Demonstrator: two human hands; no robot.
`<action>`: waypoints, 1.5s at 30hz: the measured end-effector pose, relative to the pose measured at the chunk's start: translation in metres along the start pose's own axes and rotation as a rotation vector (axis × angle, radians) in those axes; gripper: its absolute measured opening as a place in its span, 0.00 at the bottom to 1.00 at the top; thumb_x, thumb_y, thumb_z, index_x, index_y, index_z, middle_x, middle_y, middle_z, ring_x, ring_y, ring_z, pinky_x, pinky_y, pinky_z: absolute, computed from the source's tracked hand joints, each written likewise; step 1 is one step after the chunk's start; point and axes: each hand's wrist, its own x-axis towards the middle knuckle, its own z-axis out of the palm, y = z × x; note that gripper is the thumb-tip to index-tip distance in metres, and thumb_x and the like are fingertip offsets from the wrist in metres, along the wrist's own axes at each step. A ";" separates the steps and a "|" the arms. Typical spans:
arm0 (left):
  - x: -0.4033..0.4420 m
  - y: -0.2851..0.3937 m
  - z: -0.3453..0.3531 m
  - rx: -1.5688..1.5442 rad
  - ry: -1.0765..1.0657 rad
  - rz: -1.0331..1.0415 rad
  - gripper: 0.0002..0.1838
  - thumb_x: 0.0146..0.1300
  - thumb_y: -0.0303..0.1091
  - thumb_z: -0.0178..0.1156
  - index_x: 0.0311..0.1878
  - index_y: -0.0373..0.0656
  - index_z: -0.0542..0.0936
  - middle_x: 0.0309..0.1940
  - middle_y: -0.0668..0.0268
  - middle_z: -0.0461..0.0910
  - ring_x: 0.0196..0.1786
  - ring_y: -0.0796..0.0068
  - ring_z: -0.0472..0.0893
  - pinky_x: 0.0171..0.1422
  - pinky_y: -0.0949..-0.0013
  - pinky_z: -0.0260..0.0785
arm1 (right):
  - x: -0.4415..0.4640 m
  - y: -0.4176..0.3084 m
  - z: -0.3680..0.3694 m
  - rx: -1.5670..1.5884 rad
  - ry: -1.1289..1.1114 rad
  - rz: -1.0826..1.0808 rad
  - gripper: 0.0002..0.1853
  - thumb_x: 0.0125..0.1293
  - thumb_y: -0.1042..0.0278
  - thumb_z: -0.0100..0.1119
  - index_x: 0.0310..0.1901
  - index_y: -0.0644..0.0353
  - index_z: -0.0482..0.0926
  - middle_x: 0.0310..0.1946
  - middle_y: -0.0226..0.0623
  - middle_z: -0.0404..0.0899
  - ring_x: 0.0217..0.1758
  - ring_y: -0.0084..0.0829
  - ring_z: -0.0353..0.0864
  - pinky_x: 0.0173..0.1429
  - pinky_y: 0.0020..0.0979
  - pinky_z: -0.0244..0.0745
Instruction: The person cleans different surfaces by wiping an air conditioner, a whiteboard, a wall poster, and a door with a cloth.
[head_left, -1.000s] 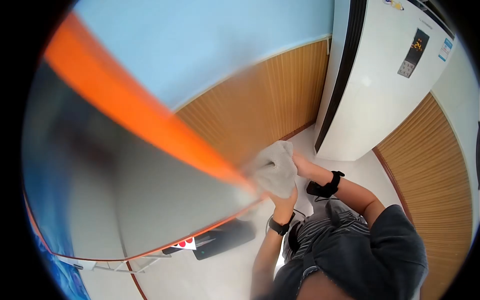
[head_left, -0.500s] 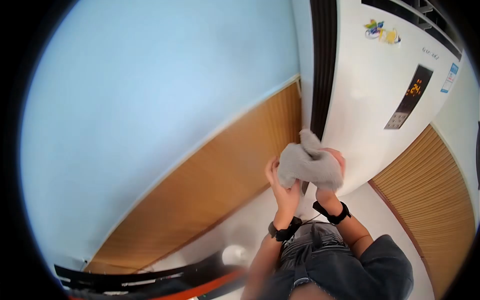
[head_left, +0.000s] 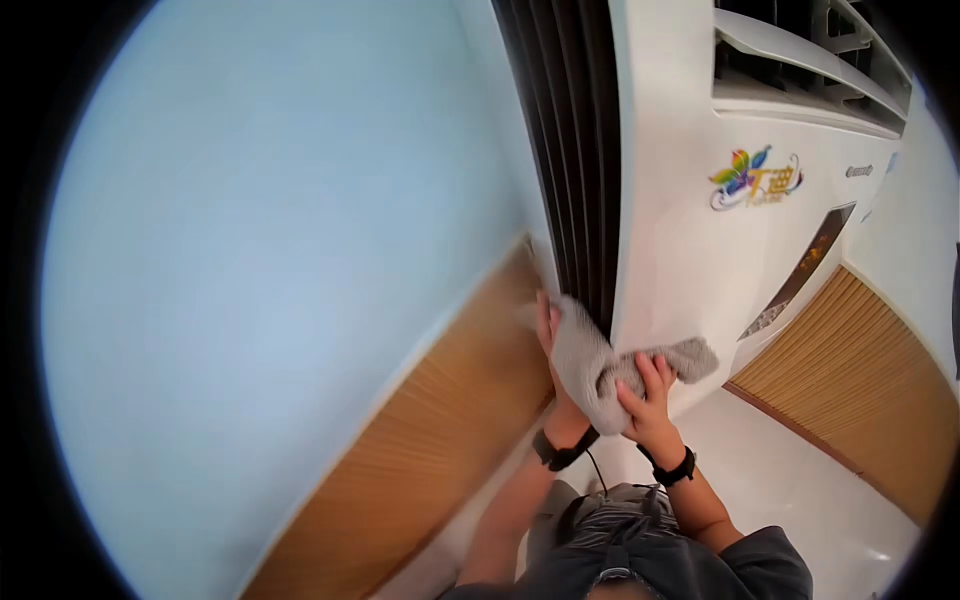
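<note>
A crumpled grey cloth (head_left: 585,365) is held between my two hands, in front of the lower part of a tall white air conditioner (head_left: 665,240). My left hand (head_left: 556,345) grips the cloth from its left side, fingers pointing up and partly behind it. My right hand (head_left: 650,397) has its fingers wrapped over the cloth's right part, whose end sticks out to the right. The cloth's upper edge lies in front of the bottom of the dark side grille (head_left: 570,150). Whether it touches the unit is hard to tell.
A light blue wall (head_left: 280,220) with wood panelling (head_left: 430,450) below stands at the left. More ribbed panelling (head_left: 850,370) is at the right. The air conditioner has louvres (head_left: 810,60) at the top, a colourful sticker (head_left: 755,180) and a display (head_left: 812,262). Pale floor (head_left: 770,480) shows below.
The view has moved closer to the air conditioner, and the orange-edged object has left the frame. My right hand has shifted its hold, and the cloth is now spread wider.
</note>
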 end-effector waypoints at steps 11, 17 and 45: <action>-0.167 -0.152 0.029 -0.185 -0.559 0.167 0.45 0.53 0.45 0.61 0.68 0.45 0.46 0.66 0.44 0.44 0.66 0.40 0.49 0.66 0.43 0.44 | -0.068 -0.030 0.052 -0.156 0.107 0.327 0.40 0.51 0.58 0.57 0.66 0.53 0.52 0.67 0.59 0.36 0.70 0.57 0.37 0.67 0.55 0.35; -0.055 -0.089 0.003 -0.417 -0.415 0.232 0.40 0.56 0.46 0.57 0.67 0.42 0.49 0.66 0.42 0.38 0.67 0.36 0.41 0.65 0.37 0.36 | 0.023 -0.059 0.041 -0.271 0.310 0.428 0.41 0.55 0.62 0.53 0.67 0.61 0.44 0.68 0.57 0.30 0.72 0.54 0.31 0.70 0.48 0.30; -0.010 -0.056 -0.023 -0.578 -0.448 0.218 0.37 0.58 0.38 0.50 0.67 0.36 0.47 0.66 0.38 0.36 0.67 0.33 0.37 0.64 0.36 0.29 | 0.100 -0.062 0.002 -0.372 0.200 0.215 0.47 0.50 0.52 0.58 0.68 0.59 0.44 0.69 0.52 0.29 0.72 0.51 0.27 0.70 0.47 0.29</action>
